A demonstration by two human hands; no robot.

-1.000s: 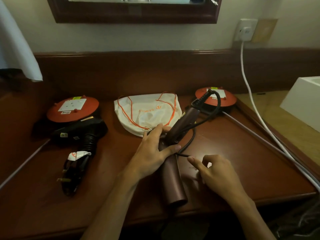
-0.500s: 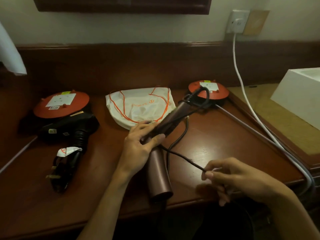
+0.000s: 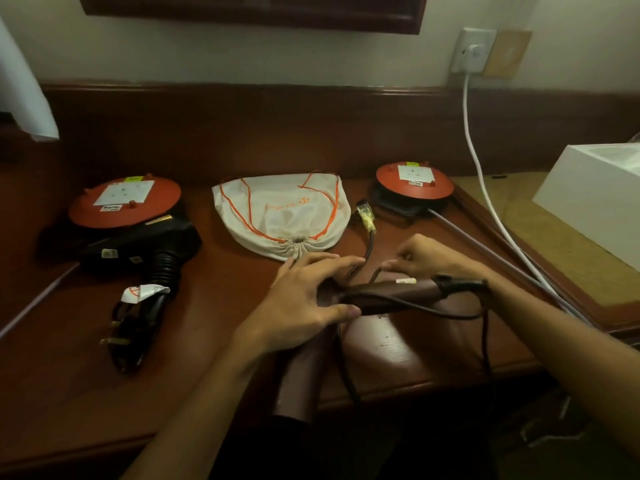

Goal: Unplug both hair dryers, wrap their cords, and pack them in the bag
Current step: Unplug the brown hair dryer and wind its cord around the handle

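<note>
A brown hair dryer (image 3: 391, 295) lies near the desk's front edge, its handle pointing right and its barrel (image 3: 301, 379) pointing toward me. My left hand (image 3: 304, 299) grips it where handle meets barrel. My right hand (image 3: 420, 259) pinches the dryer's dark cord (image 3: 370, 244) just behind the handle. The cord's plug (image 3: 365, 213) lies on the desk beside the right reel. A black hair dryer (image 3: 145, 251) lies at the left with its cord bundled and its plug (image 3: 114, 337) free. A white drawstring bag (image 3: 287, 213) with orange cords lies shut at the middle back.
Two orange extension reels sit at the back, one left (image 3: 124, 202) and one right (image 3: 414, 180). A white cable (image 3: 481, 168) runs from a wall socket (image 3: 472, 51) down the right side. A white box (image 3: 595, 199) stands at far right.
The brown dryer's handle swung from pointing at the right reel to pointing right. Its plug now lies off the reel. My right hand moved from the front edge up behind the handle with the cord.
</note>
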